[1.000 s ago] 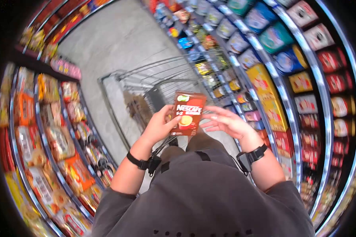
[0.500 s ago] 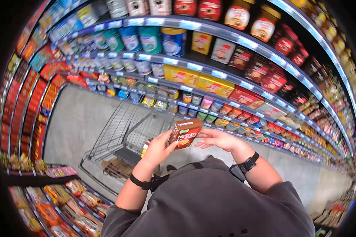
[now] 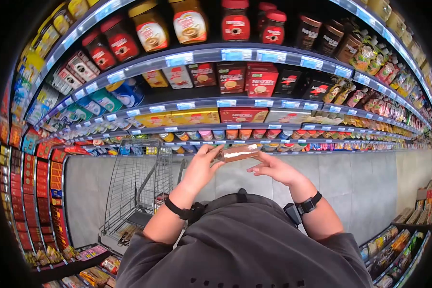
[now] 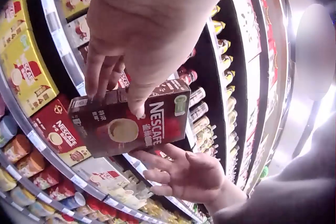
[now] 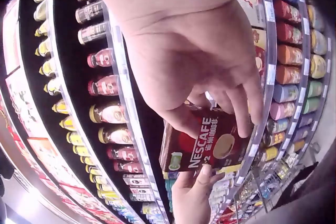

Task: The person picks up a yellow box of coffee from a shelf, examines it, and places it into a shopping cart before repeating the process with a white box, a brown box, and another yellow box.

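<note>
You are facing a shelf [image 3: 206,104] of coffee, handling one brown Nescafe box [image 4: 121,129]. It is sitting out in front of your body, between your hands, well apart from the shelf and to the right of the shopping cart [image 3: 140,218]. In the head view it is showing a narrow side, glare running along it.

Left hand [image 3: 200,168]: gripping one end. Thumb is lying on the printed front, other fingers bending round behind.

Right hand [image 3: 281,171]: waiting by the other end, fingers loosely extended, gripping nothing. Whether a fingertip is touching the card, cannot tell.

Step in hand, as I am judging it: you are looking the box over, left doing the carrying, right standing by to steady or turn it.

Next move, by the same judgement: any further turning is calling for right fingers settling on the free end before the left thumb eases. Carrying it toward the cart is calling for the left grip alone. Smooth card is probably sliding easily if you are pinching too lightly.
</note>
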### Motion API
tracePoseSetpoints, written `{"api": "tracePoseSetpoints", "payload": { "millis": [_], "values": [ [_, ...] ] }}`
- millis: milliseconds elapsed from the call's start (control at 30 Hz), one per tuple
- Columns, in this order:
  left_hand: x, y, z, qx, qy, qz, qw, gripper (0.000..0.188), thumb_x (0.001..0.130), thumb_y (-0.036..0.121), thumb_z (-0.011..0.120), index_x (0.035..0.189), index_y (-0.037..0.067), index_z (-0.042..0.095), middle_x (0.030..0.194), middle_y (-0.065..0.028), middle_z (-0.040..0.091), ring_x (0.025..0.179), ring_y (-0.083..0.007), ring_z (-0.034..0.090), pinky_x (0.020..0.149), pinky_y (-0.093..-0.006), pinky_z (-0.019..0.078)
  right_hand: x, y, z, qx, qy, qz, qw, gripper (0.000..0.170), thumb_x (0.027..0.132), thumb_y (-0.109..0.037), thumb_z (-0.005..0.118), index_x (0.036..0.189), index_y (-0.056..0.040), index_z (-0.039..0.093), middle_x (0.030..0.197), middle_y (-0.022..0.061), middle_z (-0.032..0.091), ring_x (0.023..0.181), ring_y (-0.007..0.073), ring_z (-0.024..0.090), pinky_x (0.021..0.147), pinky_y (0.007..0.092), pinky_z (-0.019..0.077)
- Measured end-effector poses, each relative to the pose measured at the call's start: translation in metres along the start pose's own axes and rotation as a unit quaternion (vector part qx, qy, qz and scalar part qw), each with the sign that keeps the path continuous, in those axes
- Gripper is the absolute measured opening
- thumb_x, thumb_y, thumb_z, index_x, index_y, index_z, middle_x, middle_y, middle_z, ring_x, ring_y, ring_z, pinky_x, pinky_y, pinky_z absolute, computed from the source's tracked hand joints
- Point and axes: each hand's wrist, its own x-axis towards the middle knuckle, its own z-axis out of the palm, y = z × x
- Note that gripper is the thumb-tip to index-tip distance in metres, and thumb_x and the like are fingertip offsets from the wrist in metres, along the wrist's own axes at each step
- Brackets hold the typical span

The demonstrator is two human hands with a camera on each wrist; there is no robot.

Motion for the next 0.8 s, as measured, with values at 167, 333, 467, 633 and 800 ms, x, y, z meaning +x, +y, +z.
{"api": "tracePoseSetpoints", "payload": {
  "millis": [167, 333, 467, 633, 800],
  "values": [
    [0.041, 0.009, 0.006, -0.010, 0.047, 0.004, 0.999, 0.058, 0.082, -0.004, 0.073, 0.137, 0.010, 0.061, 0.120, -0.0157, 0.064, 0.104, -0.0361, 0.066, 0.088, -0.0406, 0.0552, 0.008, -0.008, -0.025, -0.061, 0.018, -0.003, 0.998, 0.080, 0.101, -0.014, 0.063, 0.163, -0.0027, 0.014, 0.154, 0.0116, 0.042, 0.129, 0.0206, 0.059, 0.102, 0.0342, 0.0493],
    [0.079, 0.012, -0.012, 0.008, 0.083, 0.018, 0.996, 0.059, 0.082, -0.007, 0.070, 0.138, 0.010, 0.061, 0.121, -0.0164, 0.065, 0.104, -0.0350, 0.066, 0.090, -0.0408, 0.0551, 0.041, -0.028, -0.027, -0.027, 0.036, -0.093, 0.995, 0.091, 0.098, -0.005, 0.062, 0.166, -0.0108, 0.002, 0.163, 0.0162, 0.029, 0.132, 0.0217, 0.054, 0.101, 0.0346, 0.0503],
    [0.115, -0.002, -0.026, -0.009, 0.087, 0.008, 0.996, 0.064, 0.081, -0.012, 0.066, 0.141, 0.011, 0.059, 0.122, -0.0165, 0.065, 0.106, -0.0337, 0.067, 0.092, -0.0397, 0.0551, 0.068, -0.047, -0.041, -0.015, 0.041, -0.119, 0.992, 0.093, 0.096, -0.001, 0.061, 0.166, -0.0160, 0.002, 0.164, 0.0145, 0.028, 0.133, 0.0227, 0.054, 0.099, 0.0341, 0.0510],
    [0.158, -0.021, -0.039, -0.010, 0.096, 0.034, 0.995, 0.064, 0.080, -0.011, 0.067, 0.141, 0.009, 0.059, 0.130, -0.0160, 0.064, 0.114, -0.0349, 0.066, 0.095, -0.0387, 0.0553, 0.100, -0.068, -0.059, -0.038, 0.055, -0.115, 0.991, 0.092, 0.097, 0.004, 0.058, 0.166, -0.0135, 0.001, 0.147, 0.0125, 0.052, 0.133, 0.0166, 0.053, 0.095, 0.0289, 0.0492],
    [0.190, -0.043, -0.044, -0.030, 0.078, 0.032, 0.996, 0.060, 0.084, -0.007, 0.069, 0.140, 0.008, 0.059, 0.129, -0.0164, 0.064, 0.109, -0.0338, 0.069, 0.092, -0.0371, 0.0572, 0.126, -0.074, -0.071, -0.042, 0.074, -0.106, 0.991, 0.091, 0.097, 0.005, 0.058, 0.167, -0.0163, 0.003, 0.143, 0.0127, 0.056, 0.132, 0.0155, 0.054, 0.095, 0.0280, 0.0488]
  ]
}}
